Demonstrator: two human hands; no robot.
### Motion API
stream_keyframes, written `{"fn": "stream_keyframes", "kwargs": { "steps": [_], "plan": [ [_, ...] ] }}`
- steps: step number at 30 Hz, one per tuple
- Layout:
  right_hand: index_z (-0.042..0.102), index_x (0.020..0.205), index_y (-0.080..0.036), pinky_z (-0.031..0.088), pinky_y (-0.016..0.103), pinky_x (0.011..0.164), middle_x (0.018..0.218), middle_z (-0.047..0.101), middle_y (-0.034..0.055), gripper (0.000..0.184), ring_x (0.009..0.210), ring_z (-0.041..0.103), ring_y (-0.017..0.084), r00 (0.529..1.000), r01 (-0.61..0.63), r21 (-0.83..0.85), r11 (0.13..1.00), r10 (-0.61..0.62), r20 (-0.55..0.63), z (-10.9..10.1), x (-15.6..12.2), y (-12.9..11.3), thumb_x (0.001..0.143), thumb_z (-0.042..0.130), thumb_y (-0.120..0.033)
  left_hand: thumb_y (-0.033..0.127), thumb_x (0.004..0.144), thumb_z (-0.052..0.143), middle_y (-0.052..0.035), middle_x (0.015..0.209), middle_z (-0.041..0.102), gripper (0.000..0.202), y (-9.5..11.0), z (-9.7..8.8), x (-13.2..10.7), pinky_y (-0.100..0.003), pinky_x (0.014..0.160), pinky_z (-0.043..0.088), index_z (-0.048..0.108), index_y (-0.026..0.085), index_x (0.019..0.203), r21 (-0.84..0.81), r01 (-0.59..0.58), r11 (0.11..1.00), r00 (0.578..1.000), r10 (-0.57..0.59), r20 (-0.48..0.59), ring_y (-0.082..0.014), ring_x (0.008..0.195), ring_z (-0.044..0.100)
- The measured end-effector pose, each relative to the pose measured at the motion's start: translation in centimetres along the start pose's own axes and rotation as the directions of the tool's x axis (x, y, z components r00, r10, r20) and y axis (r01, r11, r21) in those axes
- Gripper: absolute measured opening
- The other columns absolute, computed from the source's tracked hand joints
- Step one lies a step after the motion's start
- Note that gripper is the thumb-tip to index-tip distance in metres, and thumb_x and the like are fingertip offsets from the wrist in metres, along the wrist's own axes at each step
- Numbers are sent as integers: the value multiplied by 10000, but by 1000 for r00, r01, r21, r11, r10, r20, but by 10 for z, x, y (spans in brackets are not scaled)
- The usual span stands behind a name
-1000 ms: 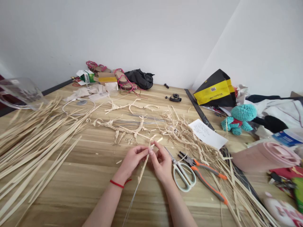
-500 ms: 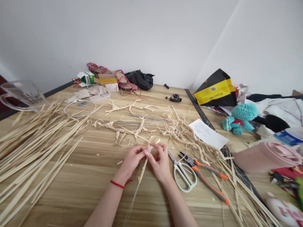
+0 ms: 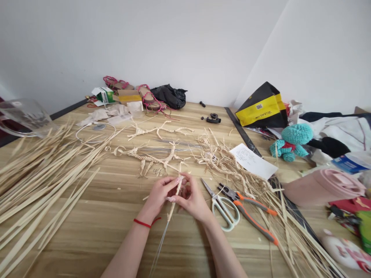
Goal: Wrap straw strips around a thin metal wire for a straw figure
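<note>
Between my hands is a straw-wrapped wire stem [image 3: 171,210], slanting toward me with bare wires [image 3: 160,244] trailing from its lower end. My left hand [image 3: 159,193], above a red string bracelet [image 3: 143,223], pinches the stem near its upper part. From the other side my right hand [image 3: 193,197] is closed around the stem and its straw, with thumb and fingers curled in; some fingertips are hidden. Just beyond lies a straw animal figure [image 3: 150,157] with legs, and behind it another branching straw piece [image 3: 162,130]. Scissors [image 3: 224,212] and orange-grey pliers [image 3: 252,212] rest right of my right hand.
Long straw strips [image 3: 55,173] cover the left side, and tangled straw [image 3: 228,162] lies right beside a written paper [image 3: 253,161]. Farther right are a pink roll [image 3: 321,189] and a turquoise figure [image 3: 295,139]. A glass mug [image 3: 26,116] stands left; sandals [image 3: 149,98] lie at the back.
My right hand has turned and its thumb has moved lower along the stem. The loose straw loop above my fingers no longer shows. The view has shifted slightly.
</note>
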State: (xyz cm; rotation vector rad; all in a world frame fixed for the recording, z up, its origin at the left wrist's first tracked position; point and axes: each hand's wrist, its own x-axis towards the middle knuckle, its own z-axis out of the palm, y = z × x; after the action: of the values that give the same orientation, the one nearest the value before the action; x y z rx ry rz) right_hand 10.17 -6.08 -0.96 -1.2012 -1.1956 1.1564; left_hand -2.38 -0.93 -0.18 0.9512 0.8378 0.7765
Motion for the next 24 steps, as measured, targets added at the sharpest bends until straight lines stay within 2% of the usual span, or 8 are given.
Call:
{"fn": "stream_keyframes", "kwargs": {
  "steps": [3,6,10,14,19,24],
  "plan": [
    [322,1245,-294,487,220,364,814,536,-21,795,504,532,103,993,-89,102,991,79,91,1,0,1,597,782,-311,364,721,644,14,579,574,209,1,-1,-1,-204,465,342,662,156,704,29,-19,999,1000,20,-15,-95,501,465],
    [267,1252,-279,540,269,427,681,586,-51,789,502,594,138,981,-148,221,964,115,157,1,1,3,636,759,-316,373,712,645,14,588,572,223,2,0,0,-200,475,347,664,151,722,129,-61,990,996,68,-54,-95,519,463],
    [250,1232,-253,573,322,524,639,640,-47,816,564,659,180,981,-159,353,922,107,165,3,3,5,611,778,-294,404,725,614,6,601,588,265,2,0,2,-205,489,357,675,149,762,297,-123,947,986,151,-70,-111,544,482],
    [255,1197,-251,569,333,506,596,639,-63,808,528,668,200,983,-163,433,886,108,148,6,6,3,592,789,-286,435,720,604,-24,662,641,305,1,-3,3,-223,522,387,692,153,794,387,-139,912,972,200,-120,-144,589,532],
    [268,1178,-255,554,297,447,588,638,-68,798,504,665,201,991,-124,432,893,92,94,8,9,3,579,793,-299,439,708,625,-28,636,641,302,5,-3,2,-223,514,386,698,154,775,363,-138,921,976,190,-110,-149,588,548],
    [257,1190,-246,556,295,441,607,646,-62,830,484,658,189,992,-105,403,909,67,107,9,9,7,564,795,-338,432,645,684,-18,591,628,282,9,1,-1,-231,521,410,673,155,695,274,-155,949,971,198,-137,-149,579,559]
  ]
}}
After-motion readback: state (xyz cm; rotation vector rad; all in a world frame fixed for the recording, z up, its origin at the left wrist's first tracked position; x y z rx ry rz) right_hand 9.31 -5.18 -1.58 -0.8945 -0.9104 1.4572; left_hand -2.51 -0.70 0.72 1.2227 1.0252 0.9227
